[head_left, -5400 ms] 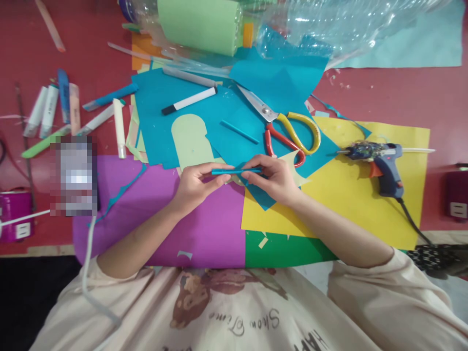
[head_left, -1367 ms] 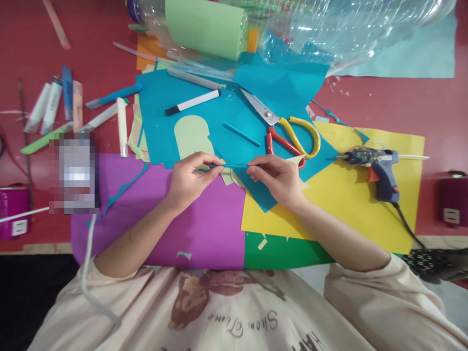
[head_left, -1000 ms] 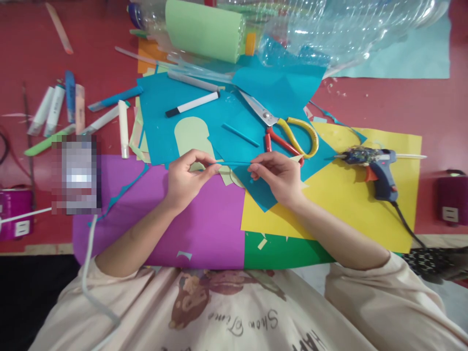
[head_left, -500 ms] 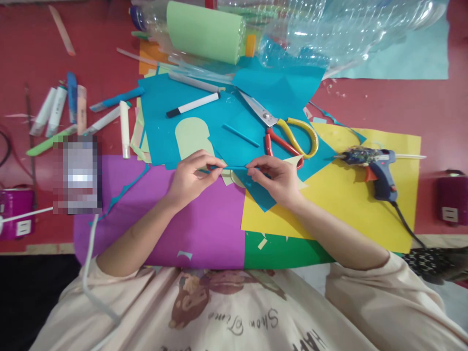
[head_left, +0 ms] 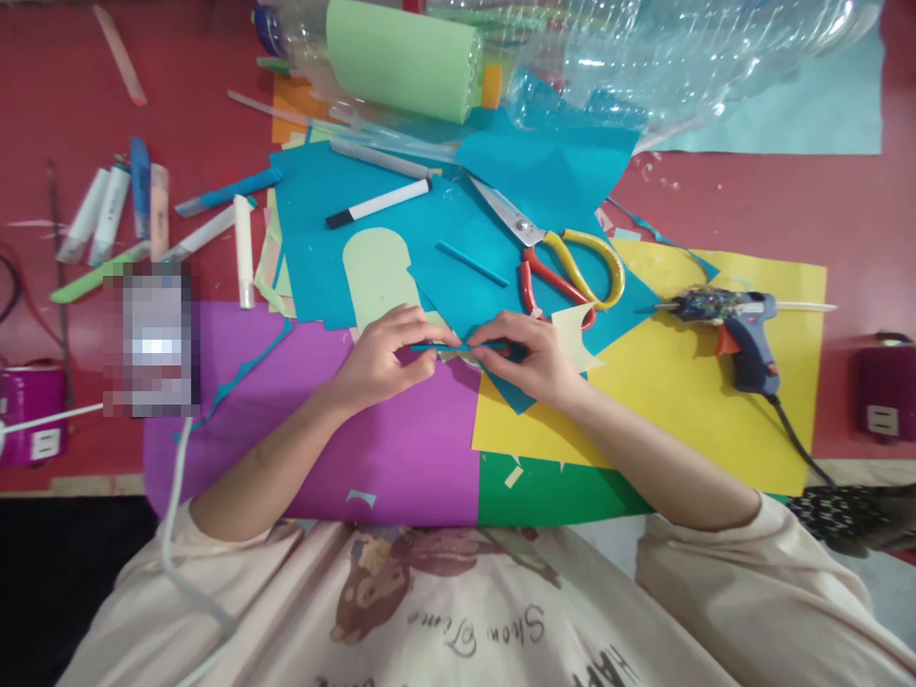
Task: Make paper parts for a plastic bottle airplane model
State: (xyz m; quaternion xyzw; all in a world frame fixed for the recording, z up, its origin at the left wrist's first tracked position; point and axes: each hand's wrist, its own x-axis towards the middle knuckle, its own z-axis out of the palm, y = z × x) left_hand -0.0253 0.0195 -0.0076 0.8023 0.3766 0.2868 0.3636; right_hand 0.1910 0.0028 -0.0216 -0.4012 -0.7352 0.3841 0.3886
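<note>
Left grip: pinched on the blue strip, thumb on the near side, fingers on the far side. Right grip: same pinch, right half of the strip. Fingertips of both almost meet mid-strip. Strip runs roughly parallel to the near edge of the desk, above overlapping paper. Purple sheet sits left of center, out past the near edge; yellow sheet to its right; green sheet at the near edge too. Beyond the grips: blue sheet with a loose blue stick and scissors, blades toward the far edge, angled left. Glue gun on yellow, toward the right edge, nozzle pointing left. White marker on blue. Clear bottles along the far side.
</note>
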